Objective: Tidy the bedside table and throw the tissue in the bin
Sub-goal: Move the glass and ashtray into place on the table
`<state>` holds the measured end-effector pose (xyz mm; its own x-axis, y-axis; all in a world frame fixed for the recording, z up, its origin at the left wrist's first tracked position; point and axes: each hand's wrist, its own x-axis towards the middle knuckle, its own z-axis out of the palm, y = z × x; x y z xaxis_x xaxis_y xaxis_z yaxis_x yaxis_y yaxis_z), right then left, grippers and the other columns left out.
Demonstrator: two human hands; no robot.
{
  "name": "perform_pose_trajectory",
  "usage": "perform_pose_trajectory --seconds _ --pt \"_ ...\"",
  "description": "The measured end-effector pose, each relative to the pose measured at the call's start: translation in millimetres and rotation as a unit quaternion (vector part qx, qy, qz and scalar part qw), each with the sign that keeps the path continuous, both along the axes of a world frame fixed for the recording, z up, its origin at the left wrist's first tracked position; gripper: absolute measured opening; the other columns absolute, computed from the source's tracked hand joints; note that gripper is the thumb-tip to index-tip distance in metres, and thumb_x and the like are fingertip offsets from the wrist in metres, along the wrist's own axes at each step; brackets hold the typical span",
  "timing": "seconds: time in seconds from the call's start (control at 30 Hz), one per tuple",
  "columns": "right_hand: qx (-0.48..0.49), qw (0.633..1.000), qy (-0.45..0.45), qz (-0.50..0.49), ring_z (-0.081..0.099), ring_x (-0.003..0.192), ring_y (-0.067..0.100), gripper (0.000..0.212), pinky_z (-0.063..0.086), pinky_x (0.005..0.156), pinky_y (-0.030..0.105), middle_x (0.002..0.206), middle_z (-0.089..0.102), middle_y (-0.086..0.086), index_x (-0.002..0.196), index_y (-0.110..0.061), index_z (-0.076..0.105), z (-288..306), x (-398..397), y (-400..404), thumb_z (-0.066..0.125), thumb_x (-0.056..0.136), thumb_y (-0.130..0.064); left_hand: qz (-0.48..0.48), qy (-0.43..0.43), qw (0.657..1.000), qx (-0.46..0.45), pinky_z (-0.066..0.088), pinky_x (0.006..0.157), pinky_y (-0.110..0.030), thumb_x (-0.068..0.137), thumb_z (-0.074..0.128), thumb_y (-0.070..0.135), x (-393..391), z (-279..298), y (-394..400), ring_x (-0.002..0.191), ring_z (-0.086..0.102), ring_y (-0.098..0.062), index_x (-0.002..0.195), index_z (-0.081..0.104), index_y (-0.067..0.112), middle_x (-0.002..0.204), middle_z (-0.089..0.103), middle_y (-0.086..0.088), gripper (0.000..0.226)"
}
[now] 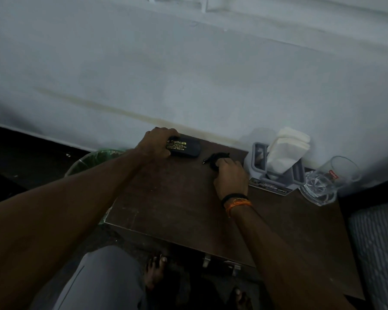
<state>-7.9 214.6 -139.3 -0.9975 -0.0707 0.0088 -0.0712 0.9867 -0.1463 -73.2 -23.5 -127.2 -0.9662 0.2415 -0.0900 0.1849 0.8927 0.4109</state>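
Observation:
A dark brown bedside table (179, 198) stands against the pale wall. My left hand (157, 144) grips the left end of a black glasses case (186, 148) with yellow lettering, which lies at the table's back left. My right hand (230, 175) rests on the table with its fingers closed on a small black cable or strap (216, 157) beside the case. White tissues (285, 148) stick up from a grey holder (276, 173) at the back right. A bin (92, 158) with a green liner sits on the floor to the left of the table.
A clear glass mug (329, 182) lies tilted at the table's right edge, next to the tissue holder. A grey patterned fabric surface (376, 247) lies to the right. My knee and bare feet are below the table's front edge.

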Motion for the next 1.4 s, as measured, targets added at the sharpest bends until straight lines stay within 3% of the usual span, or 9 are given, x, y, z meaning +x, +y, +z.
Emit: perform_pose_trajectory --seconds 0.23,0.4,0.5,0.6,0.73,1.13,1.4 --pt "-0.025 0.999 0.022 -0.025 0.057 0.108 0.03 0.031 0.05 0.085 0.038 0.117 0.064 0.009 0.114 -0.011 0.064 0.3 1.6 0.6 0.057 0.091 -0.031 -0.014 0.006 1.0 0.02 0.046 0.096 -0.039 0.056 0.055 0.023 2.2 4.4 11.5 0.11 0.059 -0.038 0.128 0.058 0.009 0.122 0.064 -0.018 0.074" --pt "-0.015 0.999 0.023 -0.028 0.056 0.109 0.029 0.026 0.049 0.087 0.038 0.121 0.064 0.007 0.116 -0.011 0.065 -2.7 -1.9 2.4 0.056 0.094 -0.023 -0.015 0.003 1.0 0.019 0.045 0.098 -0.039 0.059 0.06 0.023 3.3 6.1 13.4 0.11 0.06 -0.037 0.129 0.058 0.009 0.122 0.064 -0.018 0.072" --pt "-0.013 0.999 0.022 -0.027 0.056 0.11 0.03 0.027 0.049 0.088 0.039 0.123 0.063 0.008 0.118 -0.011 0.065 -3.6 -1.8 3.0 0.056 0.095 -0.021 0.001 -0.013 1.0 0.025 0.042 0.1 -0.039 0.07 0.069 0.011 6.8 6.8 11.7 0.118 0.053 -0.037 0.133 0.054 0.009 0.128 0.06 -0.018 0.065" --pt "-0.013 0.999 0.021 -0.03 0.056 0.11 0.029 0.027 0.049 0.088 0.039 0.124 0.063 0.007 0.119 -0.011 0.064 -2.6 -1.6 3.4 0.056 0.096 -0.021 0.007 -0.012 0.999 0.047 0.041 0.102 -0.039 0.069 0.065 0.013 10.4 6.8 10.0 0.123 0.049 -0.036 0.134 0.054 0.007 0.132 0.057 -0.019 0.067" --pt "-0.01 1.0 0.017 -0.021 0.055 0.111 0.029 0.028 0.049 0.088 0.039 0.128 0.062 0.007 0.122 -0.012 0.063 -1.2 -1.9 3.9 0.054 0.097 -0.021 0.015 -0.01 0.998 0.053 0.04 0.104 -0.039 0.073 0.069 -0.003 10.8 5.1 12.1 0.126 0.048 -0.036 0.136 0.052 0.006 0.136 0.055 -0.019 0.066" --pt "-0.029 0.999 0.02 -0.017 0.055 0.111 0.031 0.03 0.049 0.089 0.04 0.129 0.06 0.008 0.122 -0.01 0.062 -0.8 0.3 4.3 0.056 0.094 -0.016 0.02 -0.017 0.999 0.043 0.039 0.105 -0.042 0.071 0.068 -0.002 14.3 7.2 17.4 0.127 0.045 -0.036 0.136 0.052 0.008 0.135 0.055 -0.018 0.067" --pt "-0.091 0.994 0.055 -0.021 0.055 0.113 0.031 0.036 0.049 0.093 0.041 0.13 0.055 0.011 0.125 -0.009 0.059 12.8 16.4 1.0 0.059 0.089 -0.014 0.0 0.039 0.999 -0.004 0.034 0.111 -0.054 0.052 0.056 0.033 30.3 1.3 19.7 0.135 0.039 -0.043 0.141 0.046 0.008 0.143 0.049 -0.019 0.093"
